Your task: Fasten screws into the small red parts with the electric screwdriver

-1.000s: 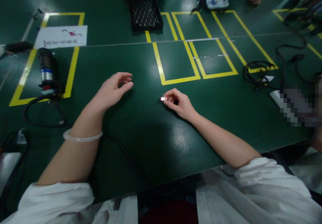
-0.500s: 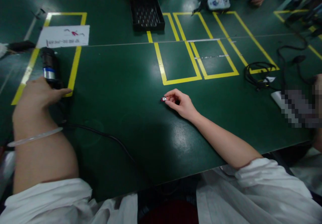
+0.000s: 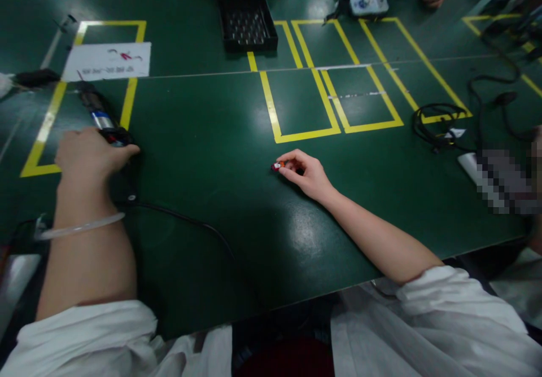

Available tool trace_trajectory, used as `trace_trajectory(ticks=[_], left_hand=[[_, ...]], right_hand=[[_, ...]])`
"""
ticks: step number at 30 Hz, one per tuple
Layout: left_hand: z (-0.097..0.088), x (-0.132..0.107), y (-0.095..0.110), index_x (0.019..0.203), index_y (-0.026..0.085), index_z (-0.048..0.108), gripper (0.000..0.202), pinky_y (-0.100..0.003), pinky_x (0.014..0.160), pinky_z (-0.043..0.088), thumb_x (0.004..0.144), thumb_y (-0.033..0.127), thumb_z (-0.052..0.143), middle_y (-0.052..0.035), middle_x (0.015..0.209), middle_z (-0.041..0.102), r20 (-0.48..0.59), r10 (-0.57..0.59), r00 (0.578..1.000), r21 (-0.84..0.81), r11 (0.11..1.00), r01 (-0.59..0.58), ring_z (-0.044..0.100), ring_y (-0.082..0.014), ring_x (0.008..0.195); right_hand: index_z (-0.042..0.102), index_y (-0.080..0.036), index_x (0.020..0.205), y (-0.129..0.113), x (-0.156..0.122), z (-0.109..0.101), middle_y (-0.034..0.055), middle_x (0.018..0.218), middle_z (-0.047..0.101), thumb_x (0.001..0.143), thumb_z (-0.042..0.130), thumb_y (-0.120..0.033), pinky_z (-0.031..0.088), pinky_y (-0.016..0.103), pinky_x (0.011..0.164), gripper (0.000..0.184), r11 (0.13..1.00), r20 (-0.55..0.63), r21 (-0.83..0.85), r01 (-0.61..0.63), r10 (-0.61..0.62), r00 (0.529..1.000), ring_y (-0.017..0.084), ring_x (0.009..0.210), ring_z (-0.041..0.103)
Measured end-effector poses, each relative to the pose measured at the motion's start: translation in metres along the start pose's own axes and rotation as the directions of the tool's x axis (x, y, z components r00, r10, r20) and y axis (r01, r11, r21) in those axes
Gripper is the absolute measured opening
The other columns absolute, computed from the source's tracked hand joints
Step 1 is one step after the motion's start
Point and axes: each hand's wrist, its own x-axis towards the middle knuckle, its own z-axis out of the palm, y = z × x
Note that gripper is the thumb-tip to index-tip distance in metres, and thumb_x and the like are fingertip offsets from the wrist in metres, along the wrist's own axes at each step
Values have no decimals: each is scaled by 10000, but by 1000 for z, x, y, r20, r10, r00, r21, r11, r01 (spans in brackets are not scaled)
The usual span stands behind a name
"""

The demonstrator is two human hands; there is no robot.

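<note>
Dark green counter (image 3: 203,140), smooth and mostly matt, with a soft shine well right of the black tool (image 3: 98,116), whose plastic-looking body carries a bright metal band and trails a dull rubbery cable (image 3: 186,227). Just behind the tool lie a flat white paper sheet (image 3: 105,61) and slick yellow tape (image 3: 271,106); farther back and right sits a matt black plastic tray (image 3: 248,24). Nearer than the tool are a smooth, translucent bangle (image 3: 80,227) and soft white cloth sleeves (image 3: 444,320).
</note>
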Motion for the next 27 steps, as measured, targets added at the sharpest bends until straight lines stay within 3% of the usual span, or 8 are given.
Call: trace_trajectory(ticks=[1,3,8,12,17,20,24,27], left_hand=[[-5,-6,13,1350,22,529,863,-580,912,523,789,676,583,-230,1299,561,25,-81,996,30,996,80,552,-329,1058],[-16,-21,39,1381,16,508,838,-564,951,515,805,617,610,-240,1356,534,72,-98,993,39,995,95,556,-342,1114],[-38,-54,96,1395,3,489,814,-579,964,498,826,572,615,-274,1361,510,60,84,995,-22,996,-82,526,-396,1181],[-43,-82,134,1409,52,489,760,-546,932,517,854,562,583,-250,1313,531,22,269,963,-77,961,-266,536,-411,1184],[-39,-121,175,1484,128,436,732,-497,920,522,869,496,587,-213,1344,524,-22,463,886,-146,875,-461,526,-397,1198],[-35,-143,194,1502,125,410,721,-476,934,523,877,438,584,-201,1362,528,-72,571,818,-180,799,-574,521,-377,1203],[-29,-165,208,1500,132,423,687,-447,942,529,884,389,588,-181,1350,546,-132,673,727,-223,695,-684,531,-348,1186],[-26,-173,212,1505,151,418,676,-440,919,540,890,375,586,-172,1336,552,-150,708,691,-254,647,-719,537,-337,1175]], right_hand=[[673,-191,1057,0,0,0,-15,768,622,872,692,-329,452,258,613,232,1000,4,3,-5,5,1000,101,617,524],[670,-191,1053,0,0,0,-20,756,613,867,695,-324,450,256,609,230,1000,6,8,-6,6,1000,100,613,519],[656,-191,1053,0,1,1,-30,732,593,869,689,-310,443,253,593,221,1000,-2,27,11,-11,1000,98,599,513],[644,-201,1053,0,1,1,-29,740,592,884,676,-318,453,253,593,208,1000,-9,6,23,-23,1000,98,603,519],[647,-210,1002,1,1,1,23,938,627,882,684,-326,494,254,629,171,995,-77,-68,72,-77,994,124,749,598],[634,-209,1001,2,1,1,20,927,621,886,676,-302,493,258,635,153,992,-95,-98,81,-91,991,121,729,582],[592,-216,1007,1,1,2,10,905,598,888,658,-261,487,273,651,143,987,-90,-118,111,-122,988,123,712,569],[568,-223,980,0,0,2,5,890,577,888,653,-240,482,281,659,126,978,-53,-159,133,-143,988,131,713,563]])
